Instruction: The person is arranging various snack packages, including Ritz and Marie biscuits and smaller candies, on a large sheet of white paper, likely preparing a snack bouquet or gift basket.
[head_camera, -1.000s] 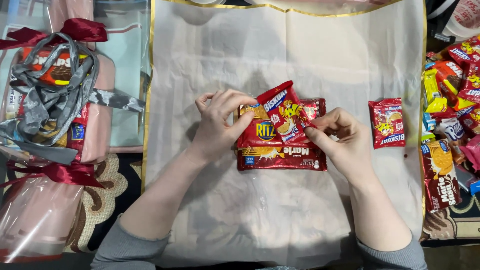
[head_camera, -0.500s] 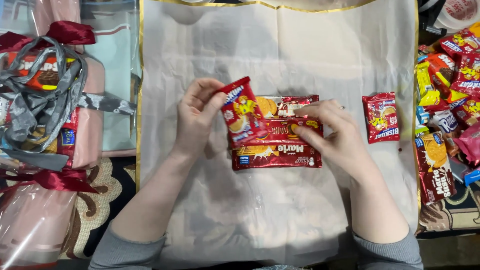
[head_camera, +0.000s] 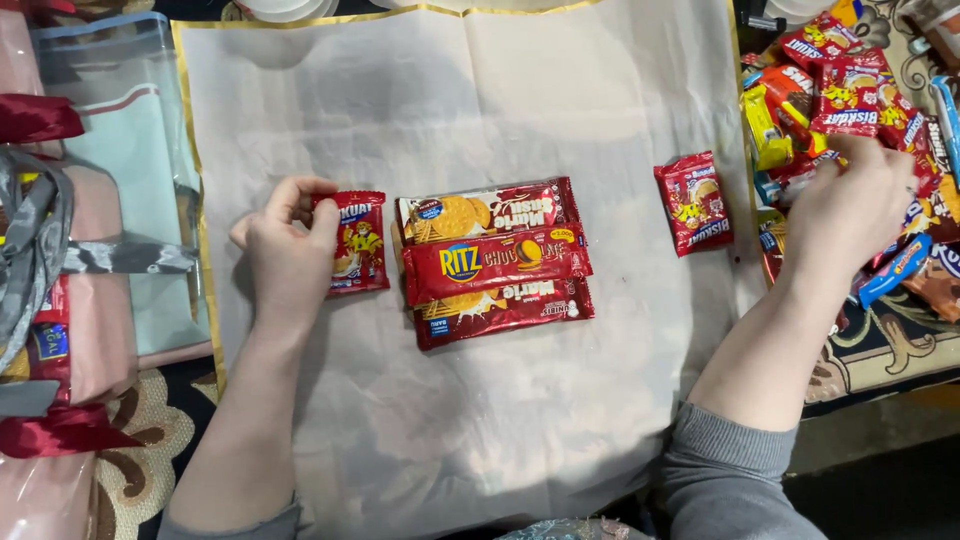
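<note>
A small red snack packet is pinched at its left edge and top by the fingers of the left hand, which are closed on it; the packet lies flat on a sheet of white wrapping paper with a gold border, just to the left of the stacked biscuit packs. Three long biscuit packs are laid side by side in the middle of the sheet, the red middle one overlapping the other two, and the held packet is almost touching their left ends. A second small red packet is seen lying alone on the paper, to the right of the stack and apart from it. The right hand is stretched past the right edge of the sheet into a heap of assorted snack packets; its fingers are curled down among them, but whether anything is gripped cannot be told. At the far left, a wrapped bundle with grey and dark red ribbons is visible beside the paper.
</note>
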